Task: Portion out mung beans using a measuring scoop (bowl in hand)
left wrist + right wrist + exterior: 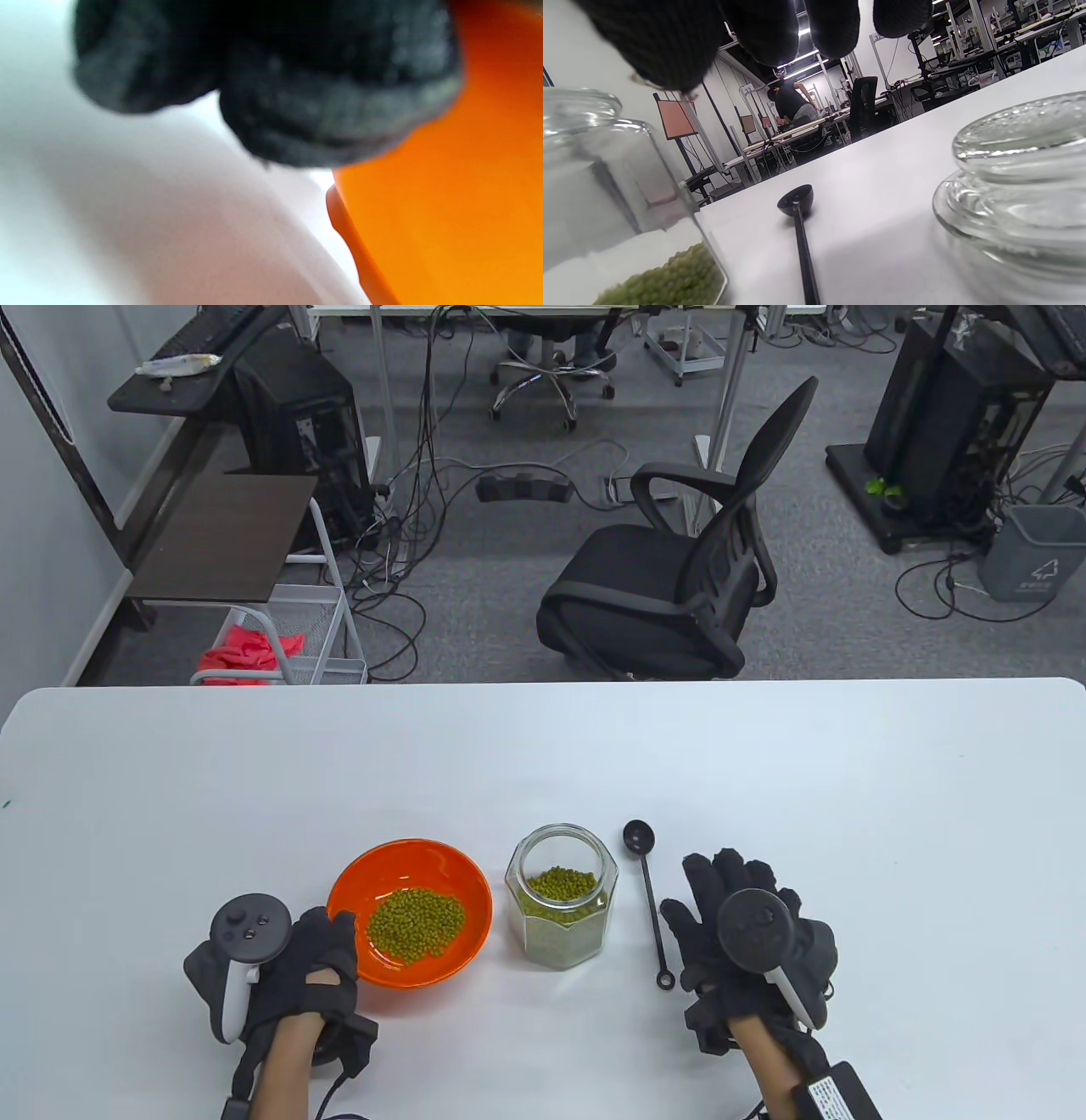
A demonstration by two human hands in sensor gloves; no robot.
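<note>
— Behind the white counter [764, 780] I see an office floor with cables and a black chair [679, 585]. Where are the task things?

— All near the front edge. The orange bowl [462, 899] holds a small heap of beans [416, 922]. Just beside it, on its right, stands the open jar [562, 908], partly filled with beans. The scoop [648, 891] lies flat on the counter just right of the jar, cup end away from the person.

— And the hands?

— The left hand [318, 967] grips the bowl at its near-left rim, thumb over the edge; the left wrist view shows fingers against the orange wall. The right hand [747, 933] holds nothing, its fingers spread flat just right of the scoop handle. The right wrist view shows also a glass lid [1022, 178] lying beside that hand.

— How to do this step well?

— I think the scoop is to be taken now. Better to pinch the handle near the ring end, so the cup reaches deep into the jar, and keep the bowl close to the jar mouth, so beans do not spill.
</note>
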